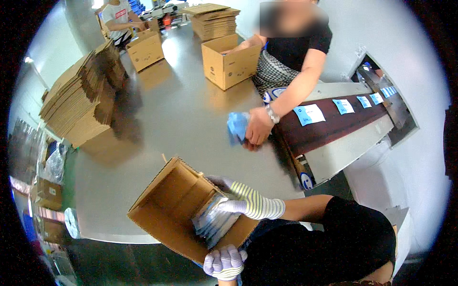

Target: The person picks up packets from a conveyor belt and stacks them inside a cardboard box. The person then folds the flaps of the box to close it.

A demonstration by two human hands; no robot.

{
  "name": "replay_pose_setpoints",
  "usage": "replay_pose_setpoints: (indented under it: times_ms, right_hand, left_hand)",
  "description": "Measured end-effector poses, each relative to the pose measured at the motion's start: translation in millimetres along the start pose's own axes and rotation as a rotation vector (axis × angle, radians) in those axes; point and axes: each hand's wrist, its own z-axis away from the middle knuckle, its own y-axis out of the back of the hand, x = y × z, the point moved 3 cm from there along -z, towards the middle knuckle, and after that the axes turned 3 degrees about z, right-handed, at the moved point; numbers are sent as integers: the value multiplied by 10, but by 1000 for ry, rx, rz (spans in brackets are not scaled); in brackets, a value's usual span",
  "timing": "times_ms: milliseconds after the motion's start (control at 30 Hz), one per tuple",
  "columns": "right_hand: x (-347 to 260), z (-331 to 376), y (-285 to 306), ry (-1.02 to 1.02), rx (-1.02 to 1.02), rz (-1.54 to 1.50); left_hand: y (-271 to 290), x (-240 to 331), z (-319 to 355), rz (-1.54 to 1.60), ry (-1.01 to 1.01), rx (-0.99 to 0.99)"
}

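Observation:
An open brown cardboard box [167, 200] lies tilted at the near edge of the grey table [191, 119], its opening turned toward me. Inside stands a stack of blue-white flat packets [214, 224]. My right hand [248, 200], in a striped white glove, reaches in from the right and grips the top of that stack. My left hand [224, 262], gloved the same way, holds the box's near lower edge at the bottom of the view.
Across the table a co-worker's hand [260, 126] rests on blue packets [237, 125] at the end of a dark conveyor belt [334, 121] carrying more packets. An open carton [229, 59] stands nearby. Flat cardboard stacks [81, 100] fill the left. Another person handles a box [145, 50] far back.

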Motion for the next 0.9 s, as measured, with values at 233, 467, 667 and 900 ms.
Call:
replay_pose_setpoints:
  times_ms: [233, 467, 667, 900]
  right_hand:
    - [-68, -23, -27, -23, 7, -46]
    - [-40, -9, -7, -14, 33, -78]
    - [-74, -37, -14, -18, 18, -14]
    - [-33, -55, -31, 4, 26, -78]
  left_hand:
    - [59, -40, -107, -35, -11, 55]
    - [68, -17, -153, -31, -1, 47]
    - [65, -21, -133, -19, 19, 44]
    - [71, 1, -157, -42, -7, 79]
